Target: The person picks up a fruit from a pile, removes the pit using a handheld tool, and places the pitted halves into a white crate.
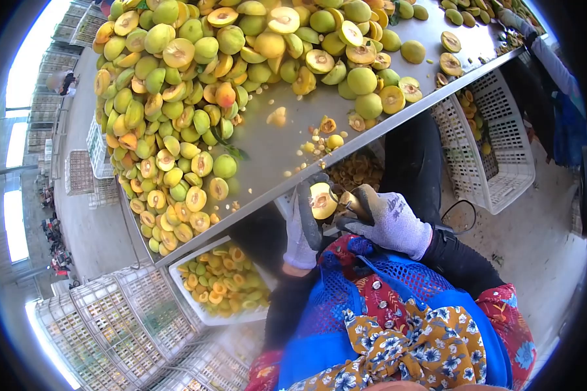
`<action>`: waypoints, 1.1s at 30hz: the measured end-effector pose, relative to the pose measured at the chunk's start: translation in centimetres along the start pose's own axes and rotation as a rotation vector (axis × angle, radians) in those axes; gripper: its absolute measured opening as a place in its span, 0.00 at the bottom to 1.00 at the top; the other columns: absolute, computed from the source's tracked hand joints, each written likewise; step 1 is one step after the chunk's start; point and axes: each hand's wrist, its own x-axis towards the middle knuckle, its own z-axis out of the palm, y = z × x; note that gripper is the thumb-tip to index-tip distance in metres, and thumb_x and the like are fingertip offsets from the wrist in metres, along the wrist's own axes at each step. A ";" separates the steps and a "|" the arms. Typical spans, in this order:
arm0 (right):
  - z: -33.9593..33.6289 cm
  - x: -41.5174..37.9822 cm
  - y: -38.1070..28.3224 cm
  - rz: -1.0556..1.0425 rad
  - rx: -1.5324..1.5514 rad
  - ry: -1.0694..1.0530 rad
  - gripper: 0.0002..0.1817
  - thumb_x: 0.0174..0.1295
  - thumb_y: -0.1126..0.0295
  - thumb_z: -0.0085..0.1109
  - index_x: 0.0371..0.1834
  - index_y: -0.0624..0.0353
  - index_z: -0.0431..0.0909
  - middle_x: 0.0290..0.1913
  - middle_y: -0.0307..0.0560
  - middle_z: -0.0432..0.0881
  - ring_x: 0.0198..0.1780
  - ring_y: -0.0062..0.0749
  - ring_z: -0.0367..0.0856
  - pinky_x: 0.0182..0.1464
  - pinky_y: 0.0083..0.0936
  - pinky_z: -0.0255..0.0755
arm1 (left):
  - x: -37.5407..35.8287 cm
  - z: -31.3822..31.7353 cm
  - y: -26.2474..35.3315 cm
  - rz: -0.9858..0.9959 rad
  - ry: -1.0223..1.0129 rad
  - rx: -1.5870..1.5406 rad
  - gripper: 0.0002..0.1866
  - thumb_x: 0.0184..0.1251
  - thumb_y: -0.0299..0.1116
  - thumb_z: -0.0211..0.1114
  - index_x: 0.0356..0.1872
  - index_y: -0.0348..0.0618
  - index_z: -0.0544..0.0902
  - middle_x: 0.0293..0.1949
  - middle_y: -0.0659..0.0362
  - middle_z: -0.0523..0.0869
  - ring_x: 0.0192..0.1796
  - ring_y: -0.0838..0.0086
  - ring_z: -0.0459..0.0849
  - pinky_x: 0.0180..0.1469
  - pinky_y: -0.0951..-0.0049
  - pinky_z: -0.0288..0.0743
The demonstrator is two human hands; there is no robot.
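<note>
The person wears pale gloves on both hands and holds them close together, just under the edge of the metal surface. The left hand has its fingers closed around a cut fruit half. The cut face of the half is yellow with a brown hollow in the middle, and it faces up. The right hand is right beside it, with its fingers curled shut around a small tool. The tip of the tool sits just beside the fruit half, but it is too small to tell what kind of tool it is.

On the surface lies a big pile of fruit, green and yellow. Some are whole and some are cut in half. A few small bits and pits lie near the edge, just above the hands.

Under the surface, to the left of the hands, stands a white tray full of cut yellow pieces. To the right stands a white crate with holes in its walls and a few fruits inside. More crates are stacked on the floor at the lower left. Another person's sleeve shows at the top right
</note>
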 end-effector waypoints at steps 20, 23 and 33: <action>1.4 -0.6 -0.3 0.049 0.471 -0.326 0.21 0.76 0.56 0.46 0.42 0.67 0.73 0.38 0.66 0.81 0.43 0.58 0.81 0.49 0.44 0.73 | -1.9 3.4 -0.8 -0.186 0.314 -0.356 0.22 0.84 0.42 0.42 0.47 0.35 0.79 0.36 0.55 0.85 0.38 0.71 0.84 0.43 0.72 0.78; 2.1 -0.8 0.5 0.025 0.474 -0.311 0.20 0.76 0.56 0.46 0.41 0.64 0.75 0.33 0.55 0.81 0.37 0.44 0.82 0.43 0.37 0.74 | -1.8 3.2 -0.4 -0.241 0.286 -0.248 0.20 0.83 0.38 0.42 0.46 0.36 0.80 0.35 0.54 0.85 0.37 0.71 0.84 0.42 0.72 0.77; 0.7 -0.9 -0.3 0.761 1.385 -0.600 0.23 0.75 0.46 0.47 0.37 0.54 0.75 0.18 0.32 0.69 0.12 0.14 0.64 0.12 0.13 0.56 | -1.9 3.2 -1.6 -0.279 0.128 -0.057 0.22 0.83 0.40 0.41 0.42 0.37 0.82 0.32 0.55 0.85 0.35 0.71 0.84 0.41 0.70 0.77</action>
